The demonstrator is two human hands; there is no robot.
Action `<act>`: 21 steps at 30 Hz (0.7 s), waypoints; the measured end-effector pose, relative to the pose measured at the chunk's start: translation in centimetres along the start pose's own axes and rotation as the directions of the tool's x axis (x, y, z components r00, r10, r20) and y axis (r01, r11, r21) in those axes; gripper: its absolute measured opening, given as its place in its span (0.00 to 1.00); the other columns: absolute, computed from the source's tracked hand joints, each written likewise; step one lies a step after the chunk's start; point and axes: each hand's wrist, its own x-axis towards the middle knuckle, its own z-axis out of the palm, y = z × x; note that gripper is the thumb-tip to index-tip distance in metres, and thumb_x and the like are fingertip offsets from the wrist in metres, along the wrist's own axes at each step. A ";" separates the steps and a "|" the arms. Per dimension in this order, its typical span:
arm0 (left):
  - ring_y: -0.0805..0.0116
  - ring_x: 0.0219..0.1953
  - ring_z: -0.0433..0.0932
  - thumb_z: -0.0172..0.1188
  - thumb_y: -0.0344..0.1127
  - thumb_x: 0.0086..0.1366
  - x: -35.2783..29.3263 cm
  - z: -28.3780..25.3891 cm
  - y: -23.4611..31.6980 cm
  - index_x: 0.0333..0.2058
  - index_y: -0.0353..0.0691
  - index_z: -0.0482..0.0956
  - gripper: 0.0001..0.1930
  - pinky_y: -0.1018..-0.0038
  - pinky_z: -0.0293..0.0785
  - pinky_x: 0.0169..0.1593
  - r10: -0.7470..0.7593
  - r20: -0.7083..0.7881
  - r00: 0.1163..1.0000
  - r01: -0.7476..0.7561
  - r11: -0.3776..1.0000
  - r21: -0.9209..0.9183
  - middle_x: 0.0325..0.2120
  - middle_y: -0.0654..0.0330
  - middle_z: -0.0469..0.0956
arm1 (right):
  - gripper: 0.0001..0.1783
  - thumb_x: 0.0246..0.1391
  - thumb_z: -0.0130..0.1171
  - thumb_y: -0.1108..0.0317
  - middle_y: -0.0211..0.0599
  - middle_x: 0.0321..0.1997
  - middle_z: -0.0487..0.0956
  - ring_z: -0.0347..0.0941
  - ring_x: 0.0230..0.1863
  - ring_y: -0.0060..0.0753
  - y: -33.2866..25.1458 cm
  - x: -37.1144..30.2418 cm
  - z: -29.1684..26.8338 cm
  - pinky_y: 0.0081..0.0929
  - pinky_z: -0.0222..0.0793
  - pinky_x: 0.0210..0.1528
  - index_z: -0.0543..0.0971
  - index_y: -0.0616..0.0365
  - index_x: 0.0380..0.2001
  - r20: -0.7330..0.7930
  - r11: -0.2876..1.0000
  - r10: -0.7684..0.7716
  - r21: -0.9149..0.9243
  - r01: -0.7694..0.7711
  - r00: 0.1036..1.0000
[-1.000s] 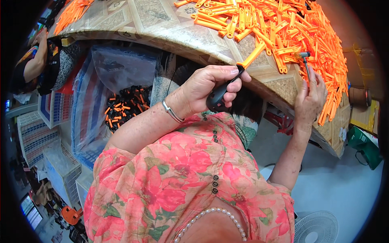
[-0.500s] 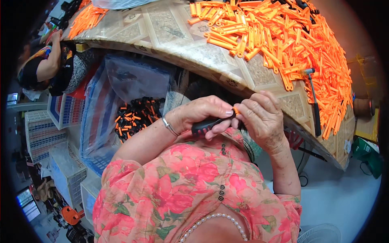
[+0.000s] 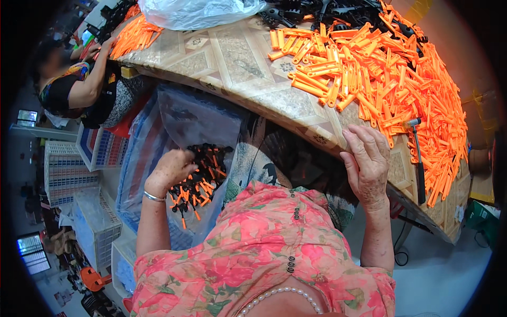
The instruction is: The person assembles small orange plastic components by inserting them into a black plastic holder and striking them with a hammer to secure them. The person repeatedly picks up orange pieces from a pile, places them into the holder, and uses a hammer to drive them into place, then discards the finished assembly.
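Observation:
My left hand (image 3: 171, 170), with a bangle at the wrist, hovers over a plastic-lined bin holding a heap of black pieces with orange parts (image 3: 203, 185). Its fingers bend downward and are partly hidden and blurred, so I cannot see whether anything is in them. My right hand (image 3: 367, 165) is raised at the near edge of the table (image 3: 237, 63), fingers spread, holding nothing. Just beyond it lies a large pile of flat orange plastic handles (image 3: 364, 79). A small hammer (image 3: 419, 169) with a black grip rests against the pile's right part.
Black plastic parts (image 3: 338, 13) lie at the far side, beside a white plastic bag (image 3: 200, 10). Another person (image 3: 79, 84) works at the table's left end near a smaller orange pile (image 3: 136, 38). White crates (image 3: 68, 169) stand at the left. A green box (image 3: 481, 222) is at right.
My hands have parted. The black handle with the orange piece they held together is no longer between them. The left hand moved over the bin; the right opened near the table edge.

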 end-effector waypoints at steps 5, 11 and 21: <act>0.63 0.35 0.83 0.62 0.29 0.60 6.7 -4.1 6.2 0.43 0.33 0.79 0.12 0.72 0.77 0.40 0.103 -0.550 0.829 -0.318 0.896 -0.310 0.34 0.50 0.82 | 0.23 0.45 0.66 0.71 0.37 0.52 0.76 0.69 0.57 0.44 0.4 0.4 1.4 0.44 0.59 0.63 0.79 0.56 0.49 0.015 0.999 0.020 -0.033 -0.020 1.000; 0.60 0.32 0.82 0.63 0.32 0.59 17.4 -8.7 10.7 0.38 0.36 0.80 0.10 0.69 0.77 0.39 0.170 -0.767 0.619 -0.367 0.926 -0.092 0.33 0.54 0.81 | 0.22 0.45 0.66 0.72 0.37 0.51 0.77 0.69 0.57 0.45 1.1 0.0 2.3 0.42 0.61 0.62 0.79 0.57 0.47 -0.027 0.997 0.083 -0.001 -0.083 0.996; 0.57 0.34 0.80 0.64 0.38 0.56 25.7 -8.5 11.3 0.33 0.42 0.82 0.08 0.64 0.75 0.39 0.099 -0.767 0.634 -0.183 0.983 -0.024 0.32 0.57 0.80 | 0.22 0.44 0.67 0.70 0.37 0.49 0.77 0.70 0.55 0.46 1.1 0.1 2.6 0.43 0.62 0.60 0.79 0.58 0.46 -0.057 0.993 0.118 0.014 -0.118 0.991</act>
